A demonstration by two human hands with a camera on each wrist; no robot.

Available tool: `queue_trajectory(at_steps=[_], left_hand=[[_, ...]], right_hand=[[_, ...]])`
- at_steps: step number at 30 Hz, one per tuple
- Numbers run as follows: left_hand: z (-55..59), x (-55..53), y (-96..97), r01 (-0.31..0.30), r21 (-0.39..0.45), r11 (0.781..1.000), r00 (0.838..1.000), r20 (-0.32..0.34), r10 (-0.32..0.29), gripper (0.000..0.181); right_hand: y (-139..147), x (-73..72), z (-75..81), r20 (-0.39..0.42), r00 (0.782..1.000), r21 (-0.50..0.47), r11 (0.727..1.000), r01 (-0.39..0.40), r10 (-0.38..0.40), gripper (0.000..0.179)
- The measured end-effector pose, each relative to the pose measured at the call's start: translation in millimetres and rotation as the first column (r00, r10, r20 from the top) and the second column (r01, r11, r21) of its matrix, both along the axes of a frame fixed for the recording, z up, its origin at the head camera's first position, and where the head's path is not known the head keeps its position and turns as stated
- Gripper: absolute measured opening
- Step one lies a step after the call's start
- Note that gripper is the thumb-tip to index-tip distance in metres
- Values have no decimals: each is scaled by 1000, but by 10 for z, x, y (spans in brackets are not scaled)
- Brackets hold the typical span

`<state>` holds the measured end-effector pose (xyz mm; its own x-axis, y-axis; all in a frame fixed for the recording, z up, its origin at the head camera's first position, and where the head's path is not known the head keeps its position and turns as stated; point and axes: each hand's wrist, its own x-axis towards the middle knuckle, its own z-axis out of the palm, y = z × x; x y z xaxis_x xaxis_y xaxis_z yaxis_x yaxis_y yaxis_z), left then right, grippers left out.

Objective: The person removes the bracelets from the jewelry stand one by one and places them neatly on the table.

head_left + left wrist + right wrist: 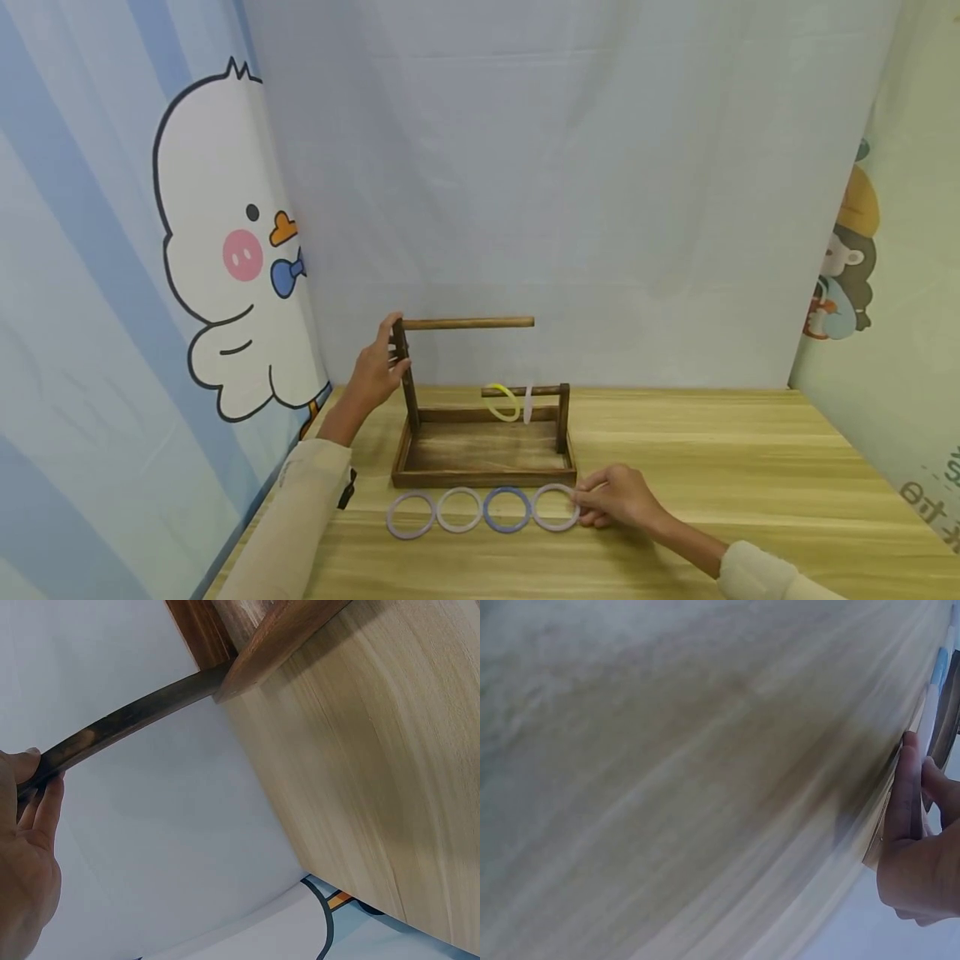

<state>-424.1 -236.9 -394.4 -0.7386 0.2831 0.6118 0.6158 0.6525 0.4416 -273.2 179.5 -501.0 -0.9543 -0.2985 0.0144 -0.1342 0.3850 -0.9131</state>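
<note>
Dark wood at left — gripping the tall post (409, 392) of the rack (483, 480) near its top with the left hand (375, 375), seemingly to steady it. Pinching the rightmost pale ring (556, 528) by its right edge with the right hand (618, 497), in a row with three other rings (507, 530) on the table (712, 467) before the rack — presumably lying there for easy reach.

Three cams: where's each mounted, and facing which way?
Head: worn on the head, facing forward and down at the rack; left hand, right hand and sleeves show.
Left wrist: worn there, facing post and table; left hand shows.
Right wrist: worn there, facing across the table; right hand pinches a pale ring.
Shared by head and left wrist: the post.
</note>
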Motion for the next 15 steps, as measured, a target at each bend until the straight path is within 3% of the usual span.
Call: queue_trajectory(at_steps=[8,15], left_hand=[[1,12,4,1,8,1000,1000,-2,-1,84],[3,15,4,6,10,1000,1000,0,-6,84]], right_hand=[[7,3,-24,-57,998,21,999,34,-33,17],[-1,14,-7,-49,998,14,999,49,-49,17]])
